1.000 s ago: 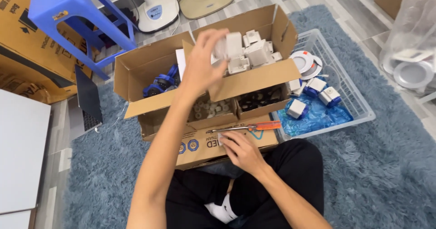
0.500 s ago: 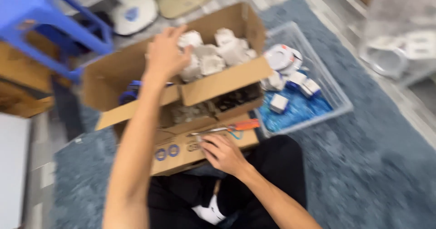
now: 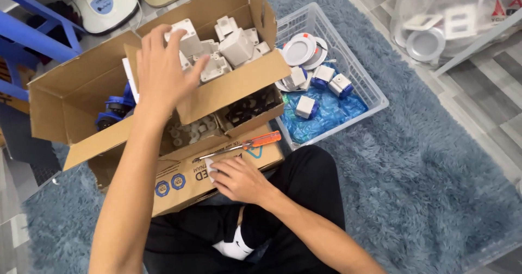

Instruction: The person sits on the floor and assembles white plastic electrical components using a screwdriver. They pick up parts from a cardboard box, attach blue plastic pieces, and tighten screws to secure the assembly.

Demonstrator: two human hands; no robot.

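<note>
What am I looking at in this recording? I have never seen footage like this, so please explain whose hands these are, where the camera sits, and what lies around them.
There is no machine here. A person sits on a blue shaggy rug and wears the one camera on the head, so the view looks down along their own arms and legs.

The left hand reaches into an open cardboard box and rests on a heap of white plastic parts; whether it grips one cannot be told. The right hand lies on the box's front flap, fingers on a small white piece, beside an orange-handled screwdriver.

Right of the box stands a white wire basket with round white fittings and small white-and-blue parts on blue plastic.
</note>
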